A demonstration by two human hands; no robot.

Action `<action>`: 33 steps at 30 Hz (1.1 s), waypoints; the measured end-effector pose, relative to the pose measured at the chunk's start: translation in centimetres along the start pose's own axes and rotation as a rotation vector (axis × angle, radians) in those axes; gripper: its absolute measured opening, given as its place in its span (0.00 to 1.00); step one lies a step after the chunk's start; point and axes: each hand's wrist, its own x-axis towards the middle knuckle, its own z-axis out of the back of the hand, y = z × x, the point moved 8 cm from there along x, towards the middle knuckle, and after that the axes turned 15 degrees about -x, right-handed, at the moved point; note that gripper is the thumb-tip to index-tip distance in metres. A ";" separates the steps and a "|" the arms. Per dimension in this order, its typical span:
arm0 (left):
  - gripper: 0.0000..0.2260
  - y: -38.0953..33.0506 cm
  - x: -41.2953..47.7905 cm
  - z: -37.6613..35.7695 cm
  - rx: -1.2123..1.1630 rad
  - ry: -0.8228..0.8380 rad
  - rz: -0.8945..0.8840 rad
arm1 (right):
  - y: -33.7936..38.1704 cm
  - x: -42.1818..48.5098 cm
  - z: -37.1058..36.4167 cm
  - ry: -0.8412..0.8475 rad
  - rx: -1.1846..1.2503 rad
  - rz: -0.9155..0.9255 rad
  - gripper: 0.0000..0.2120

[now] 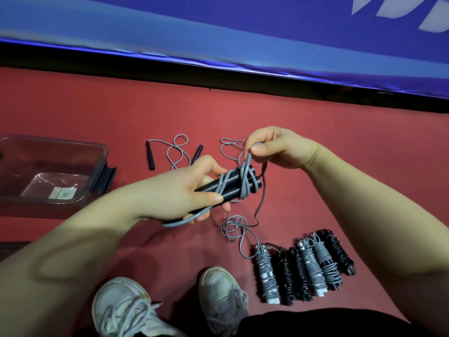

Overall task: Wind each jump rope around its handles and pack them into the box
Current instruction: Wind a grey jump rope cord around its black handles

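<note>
Between the two hands, raised above the red floor (340,142), sits the rope being wound. The left hand (184,193) clenches a pair of black handles (211,187) held side by side, fingers curled round their near ends, so the handles jut out to the right of the fist. A grey rope (245,181) crosses the handles in several loose turns just beyond the fingertips. The right hand (277,149) hovers just above the handles' far end, pinching a strand of that rope between thumb and forefinger. The strand rises straight from the windings into the pinch.

From the far end of the handles the rope's slack drops to the floor and gathers in a loose tangle (237,229) below the hands. One loop also sags under the left palm.

Beyond the hands lies an unwound rope (178,152) with its two black handles apart and its cord in loops. More grey loops show behind the right hand, and I cannot tell which rope they belong to.

Near the right forearm, six wound bundles (303,268) lie touching in a row, some grey and some black. A clear plastic box (97,152) rests on the floor well apart to the left.

White sneakers (221,293) show at the bottom edge, and a blue banner (218,32) runs along the far side.
</note>
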 end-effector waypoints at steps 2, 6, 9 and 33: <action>0.11 0.3 0.0 -0.1 0.130 0.059 0.074 | 1.2 -0.2 -0.1 0.035 -0.200 -0.018 0.04; 0.11 0.3 0.1 -1.2 0.266 0.195 0.111 | 3.2 0.5 -1.7 0.186 -0.458 -0.005 0.08; 0.11 -0.5 -0.5 -1.4 0.161 0.208 0.057 | 2.3 0.5 -2.2 0.259 -0.386 -0.073 0.17; 0.21 -6.3 0.2 6.7 -0.509 -0.457 -0.231 | -3.4 2.4 6.4 -0.574 -0.741 -0.335 0.08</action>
